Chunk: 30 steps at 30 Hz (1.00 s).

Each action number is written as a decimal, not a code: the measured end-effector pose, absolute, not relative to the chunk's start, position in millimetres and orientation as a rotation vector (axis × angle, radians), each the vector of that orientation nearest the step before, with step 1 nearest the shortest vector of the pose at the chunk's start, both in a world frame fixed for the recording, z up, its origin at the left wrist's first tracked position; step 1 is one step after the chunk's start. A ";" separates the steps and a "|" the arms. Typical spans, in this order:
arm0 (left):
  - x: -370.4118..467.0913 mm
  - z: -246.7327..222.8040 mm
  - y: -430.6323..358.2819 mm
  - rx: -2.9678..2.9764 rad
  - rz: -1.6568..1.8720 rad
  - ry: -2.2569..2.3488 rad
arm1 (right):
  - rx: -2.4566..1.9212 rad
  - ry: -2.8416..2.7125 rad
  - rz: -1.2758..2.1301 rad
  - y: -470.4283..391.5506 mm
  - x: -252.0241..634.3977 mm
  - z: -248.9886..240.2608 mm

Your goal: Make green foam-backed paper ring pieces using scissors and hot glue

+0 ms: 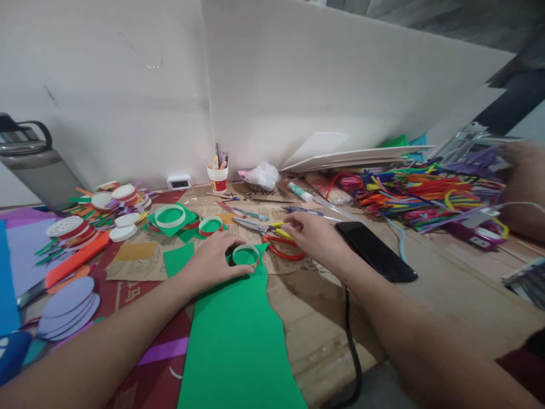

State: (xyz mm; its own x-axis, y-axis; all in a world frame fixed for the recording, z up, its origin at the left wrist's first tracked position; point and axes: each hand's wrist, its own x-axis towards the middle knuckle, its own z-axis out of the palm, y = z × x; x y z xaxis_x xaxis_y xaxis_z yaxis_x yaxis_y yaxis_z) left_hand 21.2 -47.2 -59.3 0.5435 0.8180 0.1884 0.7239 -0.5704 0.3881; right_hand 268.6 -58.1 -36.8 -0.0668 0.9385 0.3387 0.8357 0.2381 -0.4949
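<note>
My left hand [215,258] curves its thumb and fingers around a small paper ring [246,257], pressing it onto a long green sheet [238,341]. The sheet's right edge is cut unevenly. To the right, my right hand [309,236] has its fingertips closed at the yellow and red handles of the scissors [286,245], whose blades point left. Beyond my left hand, a larger ring [170,216] and a smaller ring [210,226] stand on green pieces.
A black phone [374,250] and cable lie right of my right hand. Pipe cleaners [409,193] heap at the right, near another person's arm [523,187]. Purple discs [70,307], an orange cutter [76,258] and a bottle [36,165] are left; a pencil cup [218,179] stands behind.
</note>
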 end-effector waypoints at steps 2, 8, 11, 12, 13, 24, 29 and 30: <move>21.2 -58.8 -47.6 2.526 0.519 1.283 | -1.657 -2.012 0.281 -60.4 263.8 -39.9; 20.5 -60.4 -46.9 2.566 0.527 1.263 | -1.445 -2.338 0.227 -66.8 247.2 -53.6; 20.3 -60.4 -46.9 2.577 0.550 1.243 | -1.461 -2.434 0.092 -65.4 242.3 -61.8; 20.1 -60.1 -47.2 2.580 0.557 1.238 | -1.491 -2.431 0.064 -64.0 240.5 -63.8; 19.8 -59.7 -47.5 2.583 0.563 1.237 | -1.511 -2.425 0.047 -62.3 238.5 -65.4; 13.5 -63.9 -41.9 2.558 0.635 1.349 | -1.460 -2.478 -0.003 -40.8 222.6 -66.5; 14.6 -63.4 -42.2 2.548 0.582 1.341 | -1.400 -2.404 0.158 -40.7 229.6 -70.1; 14.7 -62.8 -43.0 2.545 0.582 1.341 | -1.396 -2.378 0.189 -41.4 230.7 -70.1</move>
